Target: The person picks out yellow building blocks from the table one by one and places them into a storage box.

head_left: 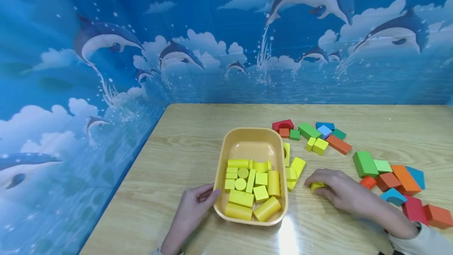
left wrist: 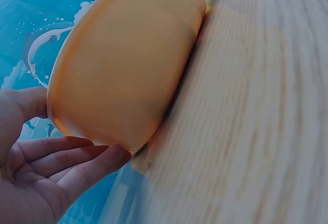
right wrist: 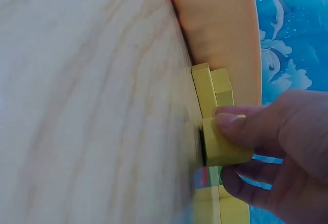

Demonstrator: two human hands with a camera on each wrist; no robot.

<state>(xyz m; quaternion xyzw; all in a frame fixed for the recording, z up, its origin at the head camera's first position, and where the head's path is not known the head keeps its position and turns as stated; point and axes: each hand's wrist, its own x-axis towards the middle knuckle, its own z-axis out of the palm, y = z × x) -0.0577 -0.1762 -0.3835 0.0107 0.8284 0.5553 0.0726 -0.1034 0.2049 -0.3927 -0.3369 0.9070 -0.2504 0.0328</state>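
A tan plastic tray (head_left: 249, 145) on the wooden table holds several yellow blocks, some of them round rods, others cubes and bars. My left hand (head_left: 192, 211) grips the tray's left side, thumb at the rim and fingers against the outer wall (left wrist: 123, 65). To the right of the tray, my right hand (head_left: 341, 190) pinches a yellow block (right wrist: 225, 144) between thumb and fingers, low over the table. Its far side is hidden by the hand. Between tray and right hand lie more yellow blocks (head_left: 298, 165), close against the tray's right wall.
Behind the right hand is a loose group of blocks, including a green block (head_left: 308, 130), an orange bar (head_left: 338, 145) and two small yellow ones. More colored blocks, such as a red one (head_left: 415, 209), lie near the right forearm. A dolphin-print cloth (head_left: 226, 50) borders the table.
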